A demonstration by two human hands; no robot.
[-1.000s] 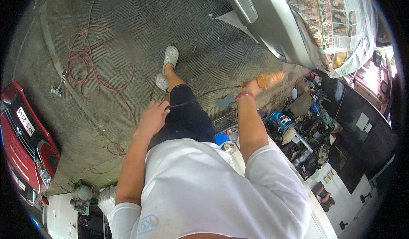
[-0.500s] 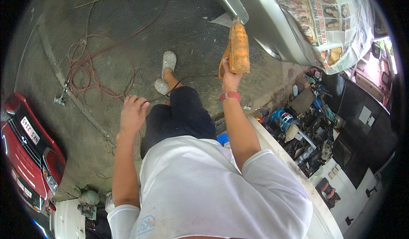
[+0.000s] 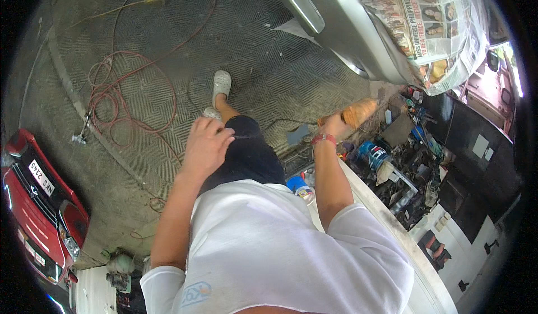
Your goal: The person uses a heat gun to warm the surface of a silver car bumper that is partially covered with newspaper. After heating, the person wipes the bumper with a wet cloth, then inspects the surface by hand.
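My right hand (image 3: 336, 126), with a red band at its wrist, is wrapped round an orange, ribbed, bottle-shaped thing (image 3: 358, 113). Its narrower end points up and to the right; the exact kind cannot be made out. A thin dark cord (image 3: 274, 122) runs from near that hand across my dark shorts (image 3: 249, 160) towards my left hand (image 3: 208, 143). The left fingers are curled together round the cord, in front of my thigh. Some of the grip is hidden behind the fingers.
A silver car bumper (image 3: 342, 31) juts in at upper right, beside newspaper under plastic (image 3: 431, 28). A tangled red hose (image 3: 120, 98) lies on the patterned floor. Tools and parts (image 3: 398, 163) crowd the right side, near a blue can (image 3: 301, 188). A red car (image 3: 45, 202) stands left.
My right hand has swung right and down, away from the bumper, tilting the orange thing rightward. My left hand has moved right and slightly up, across my thigh, with the cord.
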